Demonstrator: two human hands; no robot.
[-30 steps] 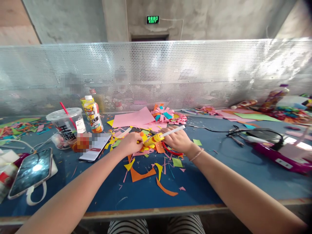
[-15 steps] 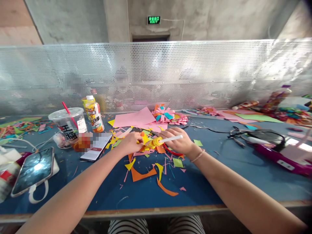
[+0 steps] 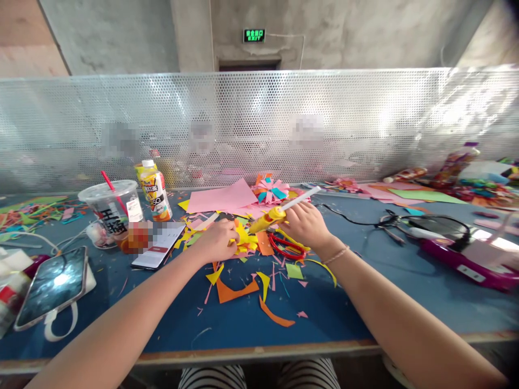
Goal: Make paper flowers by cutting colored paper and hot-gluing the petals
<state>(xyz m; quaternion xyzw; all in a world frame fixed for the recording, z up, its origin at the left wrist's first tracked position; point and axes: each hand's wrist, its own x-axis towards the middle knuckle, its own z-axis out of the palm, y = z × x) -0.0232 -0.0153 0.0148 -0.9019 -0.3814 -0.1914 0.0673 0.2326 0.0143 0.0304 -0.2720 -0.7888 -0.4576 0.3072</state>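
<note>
My right hand (image 3: 306,224) grips a yellow hot glue gun (image 3: 267,219), its white glue stick (image 3: 300,198) jutting up from the back. The nozzle end points left and down toward a yellow paper piece (image 3: 245,237). My left hand (image 3: 219,239) is closed with its fingertips on that paper; the fingers partly cover it, so its full shape is hidden. Red-handled scissors (image 3: 287,248) lie on the table just below my right hand. Yellow, green, orange and pink paper scraps surround both hands, with an orange cut-out (image 3: 235,292) nearer me.
Pink sheets (image 3: 219,197) and a paper pompom (image 3: 271,189) lie behind the hands. Leftward stand a plastic cup (image 3: 107,208), a drink bottle (image 3: 156,192) and phones (image 3: 54,286). Cables and a purple case (image 3: 466,262) sit right. A perforated metal screen (image 3: 251,124) closes the back.
My right hand has lifted the glue gun up and to the right, away from the yellow paper. The red scissor handles show more fully. My left hand has stayed nearly in place.
</note>
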